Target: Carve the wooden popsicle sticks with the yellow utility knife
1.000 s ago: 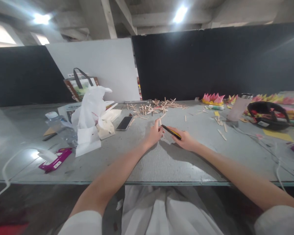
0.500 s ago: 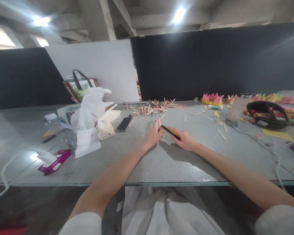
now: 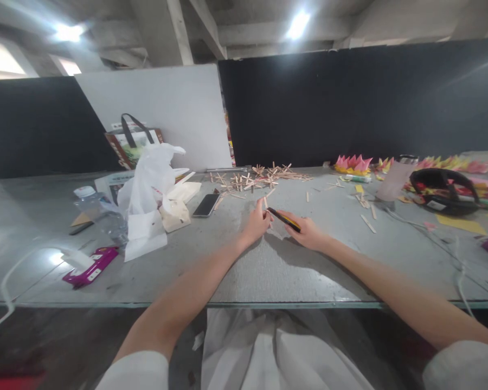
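My right hand (image 3: pixel 309 230) rests on the grey table (image 3: pixel 268 265) with its fingers wrapped round a black and yellow utility knife (image 3: pixel 283 218) that points left. My left hand (image 3: pixel 255 222) lies just left of the knife's tip, its fingers pinched on a small wooden stick (image 3: pixel 265 202) that stands on the table. A heap of wooden sticks and glued crosses (image 3: pixel 256 176) lies beyond both hands.
A dark phone (image 3: pixel 206 205), a white plastic bag (image 3: pixel 148 187), a water bottle (image 3: pixel 97 208) and a magenta object (image 3: pixel 91 265) lie to the left. Paper flowers (image 3: pixel 353 164), black headphones (image 3: pixel 445 187), loose sticks and cables occupy the right side. A tote bag (image 3: pixel 134 142) leans at the back.
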{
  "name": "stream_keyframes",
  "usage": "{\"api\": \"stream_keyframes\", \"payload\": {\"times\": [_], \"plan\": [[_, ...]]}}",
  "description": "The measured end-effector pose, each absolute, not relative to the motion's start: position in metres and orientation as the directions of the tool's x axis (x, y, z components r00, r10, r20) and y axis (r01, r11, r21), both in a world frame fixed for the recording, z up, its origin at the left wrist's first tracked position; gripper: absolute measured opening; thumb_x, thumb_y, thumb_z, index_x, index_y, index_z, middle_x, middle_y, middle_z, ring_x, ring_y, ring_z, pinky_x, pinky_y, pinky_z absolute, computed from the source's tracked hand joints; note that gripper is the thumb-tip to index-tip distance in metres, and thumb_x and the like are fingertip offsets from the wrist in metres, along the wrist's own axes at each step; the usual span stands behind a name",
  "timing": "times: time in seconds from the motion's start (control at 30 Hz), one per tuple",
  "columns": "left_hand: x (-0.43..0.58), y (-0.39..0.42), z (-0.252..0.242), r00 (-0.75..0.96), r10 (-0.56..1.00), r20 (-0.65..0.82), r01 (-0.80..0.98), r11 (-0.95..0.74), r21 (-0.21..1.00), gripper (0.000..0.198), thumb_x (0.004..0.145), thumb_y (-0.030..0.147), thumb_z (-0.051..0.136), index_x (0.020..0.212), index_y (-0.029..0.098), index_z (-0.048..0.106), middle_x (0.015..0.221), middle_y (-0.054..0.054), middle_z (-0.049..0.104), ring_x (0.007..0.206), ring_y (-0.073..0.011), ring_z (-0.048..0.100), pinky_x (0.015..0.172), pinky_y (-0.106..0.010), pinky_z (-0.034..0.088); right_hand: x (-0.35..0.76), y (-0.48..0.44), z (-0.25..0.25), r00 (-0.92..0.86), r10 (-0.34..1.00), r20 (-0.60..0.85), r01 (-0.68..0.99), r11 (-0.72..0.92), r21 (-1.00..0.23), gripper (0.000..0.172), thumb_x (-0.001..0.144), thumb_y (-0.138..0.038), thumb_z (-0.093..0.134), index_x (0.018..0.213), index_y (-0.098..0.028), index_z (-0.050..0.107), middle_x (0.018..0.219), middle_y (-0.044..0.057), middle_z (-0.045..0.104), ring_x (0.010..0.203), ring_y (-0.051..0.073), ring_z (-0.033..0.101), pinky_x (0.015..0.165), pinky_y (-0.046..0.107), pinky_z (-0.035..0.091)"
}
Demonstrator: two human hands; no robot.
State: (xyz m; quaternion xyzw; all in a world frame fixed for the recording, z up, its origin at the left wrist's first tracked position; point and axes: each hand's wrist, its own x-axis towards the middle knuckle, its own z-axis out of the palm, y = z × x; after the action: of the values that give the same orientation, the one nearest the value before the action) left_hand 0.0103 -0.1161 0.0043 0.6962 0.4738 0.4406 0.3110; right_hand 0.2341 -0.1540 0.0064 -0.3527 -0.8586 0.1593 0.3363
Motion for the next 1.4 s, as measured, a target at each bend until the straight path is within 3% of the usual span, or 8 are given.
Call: {"api": "stream_keyframes", "payload": {"times": [0.47, 1.0, 1.4], "plan": [[0.0110, -0.1187, 0.0064, 0.156, 0.937, 0.313, 0.404, -0.350, 0.845, 0.059, 0.099, 0.017, 0.051, 0.157, 0.016, 0.038, 0.077, 0.000, 0.072, 0.058, -0.0175, 0.068, 0.060, -0.028, 0.054, 0.2342, -0.1539, 0.0058, -0.526, 0.702, 0.480, 0.503, 0.712, -0.490, 0.062, 0.104, -0.028, 0.051, 0.165, -0.030, 0.048, 0.122, 0.007, 0.081, 0.087, 0.022, 0.079, 0.082, 0.030, 0.060], [0.0108, -0.1177, 0.0050, 0.159, 0.934, 0.320, 0.412, -0.358, 0.838, 0.059, 0.099, 0.017, 0.051, 0.157, 0.016, 0.038, 0.076, 0.000, 0.072, 0.058, -0.0179, 0.068, 0.060, -0.029, 0.055, 0.2343, -0.1532, 0.0057, -0.536, 0.711, 0.455, 0.514, 0.702, -0.493, 0.058, 0.107, -0.032, 0.048, 0.165, -0.032, 0.047, 0.118, 0.006, 0.082, 0.067, 0.017, 0.073, 0.072, 0.028, 0.058], [0.0101, -0.1149, 0.0012, 0.163, 0.935, 0.314, 0.400, -0.354, 0.846, 0.060, 0.099, 0.019, 0.052, 0.157, 0.017, 0.037, 0.076, 0.000, 0.072, 0.059, -0.0179, 0.069, 0.060, -0.028, 0.055, 0.2346, -0.1531, 0.0050, -0.531, 0.708, 0.466, 0.506, 0.706, -0.495, 0.060, 0.104, -0.029, 0.050, 0.164, -0.030, 0.048, 0.118, 0.006, 0.082, 0.074, 0.018, 0.076, 0.075, 0.027, 0.059]]}}
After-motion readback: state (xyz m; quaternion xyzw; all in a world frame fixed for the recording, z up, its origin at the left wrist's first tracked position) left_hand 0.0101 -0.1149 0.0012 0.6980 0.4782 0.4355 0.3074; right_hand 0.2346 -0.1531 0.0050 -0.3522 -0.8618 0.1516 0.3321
